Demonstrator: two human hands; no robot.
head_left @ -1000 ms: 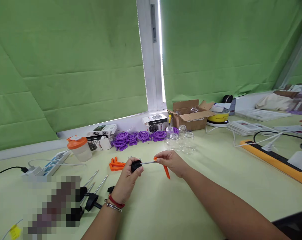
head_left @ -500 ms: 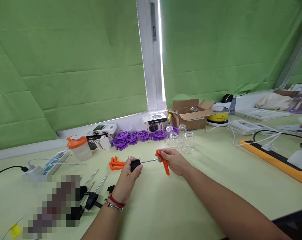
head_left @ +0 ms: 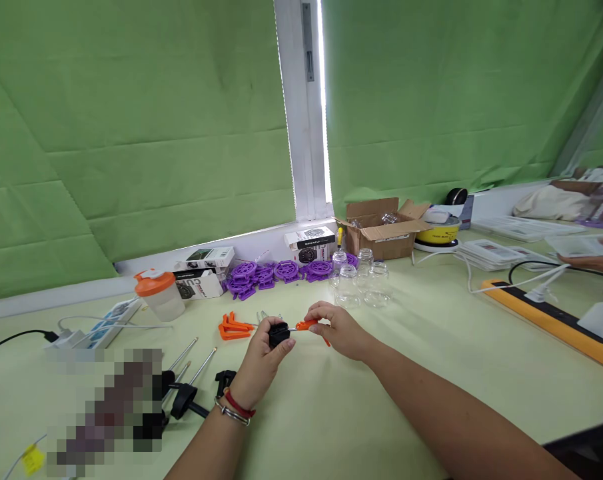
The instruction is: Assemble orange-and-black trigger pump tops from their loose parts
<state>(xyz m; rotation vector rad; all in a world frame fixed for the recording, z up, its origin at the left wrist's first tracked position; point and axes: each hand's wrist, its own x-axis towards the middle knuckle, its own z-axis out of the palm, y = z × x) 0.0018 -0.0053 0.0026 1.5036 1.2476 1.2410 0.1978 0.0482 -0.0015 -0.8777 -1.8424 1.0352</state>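
Toward the far edge of the pale-green tabletop (head_left: 331, 427), left to right: orange-lidded translucent plastic cup (head_left: 165, 299), flat purple plastic wheels (head_left: 287, 271), open brown cardboard box (head_left: 391, 249). Before the box, rounded transparent jars (head_left: 348, 293); right of these, long orange-and-black power strip (head_left: 546, 317).

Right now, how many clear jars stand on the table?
4, grouped near the open cardboard box: back-left jar, back-right jar, front-left jar and front-right jar. The clear glass overlaps, so another could be hidden.
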